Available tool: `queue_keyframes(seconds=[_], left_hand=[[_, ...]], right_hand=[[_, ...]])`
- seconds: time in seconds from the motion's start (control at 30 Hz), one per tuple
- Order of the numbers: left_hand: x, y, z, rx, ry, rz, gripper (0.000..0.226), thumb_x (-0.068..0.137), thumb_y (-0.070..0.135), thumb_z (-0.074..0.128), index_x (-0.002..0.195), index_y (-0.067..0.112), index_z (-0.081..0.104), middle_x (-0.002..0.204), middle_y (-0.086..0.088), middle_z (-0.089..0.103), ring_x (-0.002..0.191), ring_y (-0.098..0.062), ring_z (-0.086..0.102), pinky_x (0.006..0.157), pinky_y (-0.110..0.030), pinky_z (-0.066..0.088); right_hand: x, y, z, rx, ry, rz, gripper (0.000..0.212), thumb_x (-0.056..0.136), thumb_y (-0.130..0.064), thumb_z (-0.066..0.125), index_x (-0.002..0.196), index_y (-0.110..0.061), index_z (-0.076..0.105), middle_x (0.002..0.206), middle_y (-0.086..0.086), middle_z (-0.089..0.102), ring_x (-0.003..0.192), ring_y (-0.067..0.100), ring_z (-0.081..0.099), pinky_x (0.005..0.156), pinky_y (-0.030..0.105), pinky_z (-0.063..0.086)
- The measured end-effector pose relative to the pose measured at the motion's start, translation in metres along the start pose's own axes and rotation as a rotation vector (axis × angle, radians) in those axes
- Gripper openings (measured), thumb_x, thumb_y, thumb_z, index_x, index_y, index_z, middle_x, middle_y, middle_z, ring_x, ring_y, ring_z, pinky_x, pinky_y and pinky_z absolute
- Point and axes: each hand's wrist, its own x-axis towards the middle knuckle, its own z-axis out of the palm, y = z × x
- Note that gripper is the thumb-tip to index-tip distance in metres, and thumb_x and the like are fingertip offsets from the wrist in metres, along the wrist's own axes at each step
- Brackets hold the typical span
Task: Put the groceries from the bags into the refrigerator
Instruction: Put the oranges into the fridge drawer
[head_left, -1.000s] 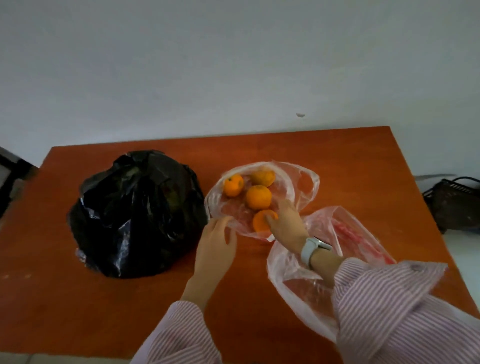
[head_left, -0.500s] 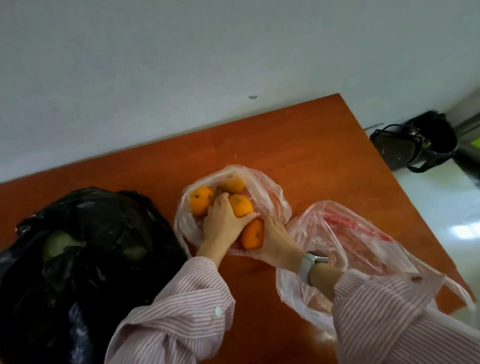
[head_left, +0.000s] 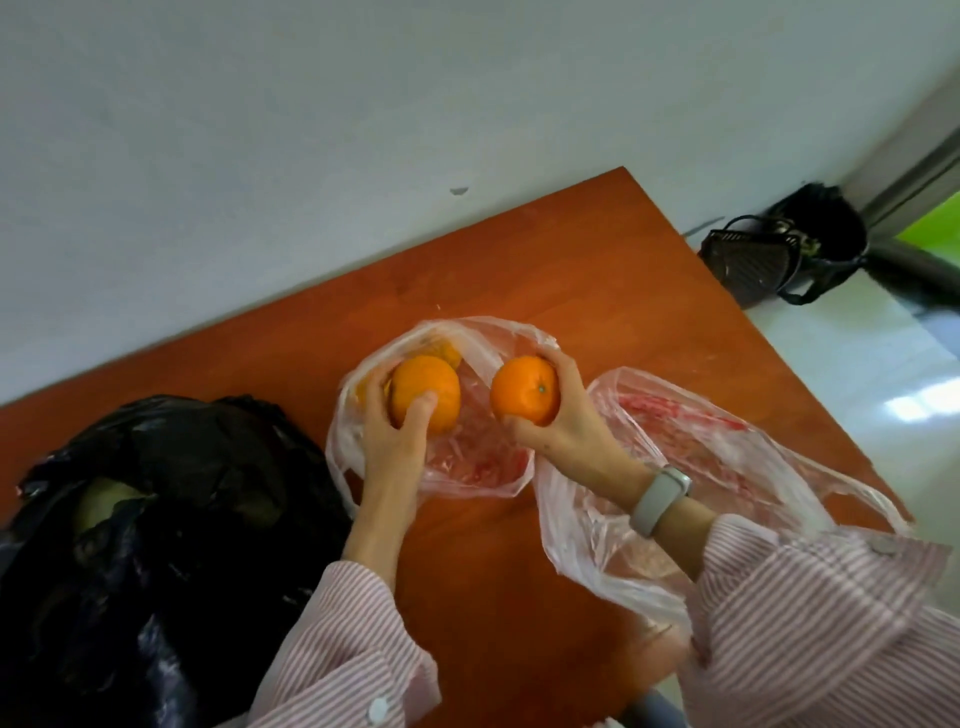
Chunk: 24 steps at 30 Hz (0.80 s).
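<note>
Each hand grips one orange: the left hand (head_left: 395, 441) holds an orange (head_left: 425, 393), the right hand (head_left: 563, 421) holds another orange (head_left: 524, 391), both now lifted clear of the clear bag (head_left: 467, 467), ready for the refrigerator. More oranges (head_left: 447, 351) remain inside. A black bag (head_left: 156, 519) sits left.

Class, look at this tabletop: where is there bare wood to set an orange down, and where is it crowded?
Bare: the far corner of the table behind both clear bags, the strip along the wall, and the near wood between the forearms. Crowded: the black bag at left, the clear bag under the hands, the second clear bag at right.
</note>
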Motion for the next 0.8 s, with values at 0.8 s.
queue_keyframes(seconds=[0.8], left_hand=[[-0.542,-0.063,0.377,0.655,-1.532,0.709,0.075,0.069,0.027,0.080,0.131,0.024,0.037,0.120,0.006,0.041,0.104,-0.010,0.045,0.084,-0.022,0.040]], right_hand=[[-0.662,0.203,-0.256,-0.050,1.231,0.470,0.066,0.078,-0.025,0.071,0.133,-0.021,0.035,0.117,-0.004,0.035,0.103,0.011,0.040,0.072,0.005,0.031]])
